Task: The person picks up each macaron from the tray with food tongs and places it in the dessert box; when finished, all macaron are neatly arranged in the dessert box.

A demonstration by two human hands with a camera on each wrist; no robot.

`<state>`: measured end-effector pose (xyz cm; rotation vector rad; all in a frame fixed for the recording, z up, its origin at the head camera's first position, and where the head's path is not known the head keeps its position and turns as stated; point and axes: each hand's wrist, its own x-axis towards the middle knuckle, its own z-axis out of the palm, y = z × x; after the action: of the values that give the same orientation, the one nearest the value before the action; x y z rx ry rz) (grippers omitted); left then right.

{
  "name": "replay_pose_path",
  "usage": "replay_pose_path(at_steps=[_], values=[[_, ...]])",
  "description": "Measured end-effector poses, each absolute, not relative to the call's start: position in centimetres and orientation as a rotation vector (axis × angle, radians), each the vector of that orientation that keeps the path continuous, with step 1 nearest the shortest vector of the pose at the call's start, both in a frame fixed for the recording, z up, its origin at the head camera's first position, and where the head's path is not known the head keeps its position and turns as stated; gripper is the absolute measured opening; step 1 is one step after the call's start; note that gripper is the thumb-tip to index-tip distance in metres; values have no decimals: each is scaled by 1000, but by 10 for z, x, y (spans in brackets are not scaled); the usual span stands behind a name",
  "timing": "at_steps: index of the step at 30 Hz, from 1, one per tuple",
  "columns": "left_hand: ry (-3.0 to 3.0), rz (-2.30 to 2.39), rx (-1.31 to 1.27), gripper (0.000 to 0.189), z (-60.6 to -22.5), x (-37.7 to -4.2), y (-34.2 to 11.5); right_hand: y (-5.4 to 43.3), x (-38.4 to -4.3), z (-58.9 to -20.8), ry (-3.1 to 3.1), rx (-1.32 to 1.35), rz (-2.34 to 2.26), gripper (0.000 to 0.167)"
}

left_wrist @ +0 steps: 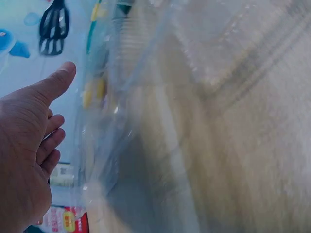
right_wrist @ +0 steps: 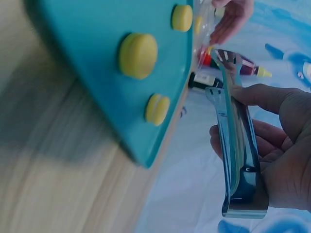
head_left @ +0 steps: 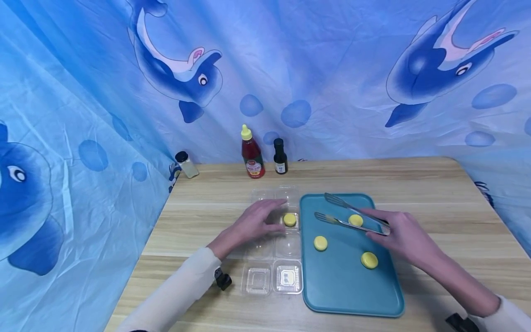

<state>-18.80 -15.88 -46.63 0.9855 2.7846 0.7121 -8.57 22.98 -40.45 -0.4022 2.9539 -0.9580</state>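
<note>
My right hand [head_left: 408, 237] holds metal tongs [head_left: 335, 200], their two arms spread apart over a teal tray [head_left: 340, 290]. Three yellow macarons lie on that tray: one by the tongs [head_left: 356, 220], one left of centre [head_left: 320, 243] and one on the right [head_left: 369, 260]. Between the tongs' tips there is nothing. My left hand [head_left: 258, 222] reaches over a clear plastic compartment tray [head_left: 287, 276], thumb and fingers apart. Just beyond its fingertips, a yellow macaron [head_left: 290, 219] sits in a right-hand compartment. In the left wrist view, the left hand [left_wrist: 29, 141] holds nothing.
Behind the trays stand a red sauce bottle [head_left: 252, 157] with a yellow cap and a small dark bottle [head_left: 280, 159]. A black-capped shaker [head_left: 188, 165] is at the back left corner. Blue dolphin-print cloth [head_left: 332, 60] hangs along the back and left of the wooden table [head_left: 186, 230].
</note>
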Motion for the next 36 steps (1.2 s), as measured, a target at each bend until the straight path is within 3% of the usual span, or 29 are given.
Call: replay_pose_path(at_steps=[19,36], values=[[2802,870,895,83,-463,-192,-224,281,-68,-437,3067,-467,-1002,63],[2772,859,941,85,-473,-187,-229,295,-62,-458,3120,-496,-1046,62]])
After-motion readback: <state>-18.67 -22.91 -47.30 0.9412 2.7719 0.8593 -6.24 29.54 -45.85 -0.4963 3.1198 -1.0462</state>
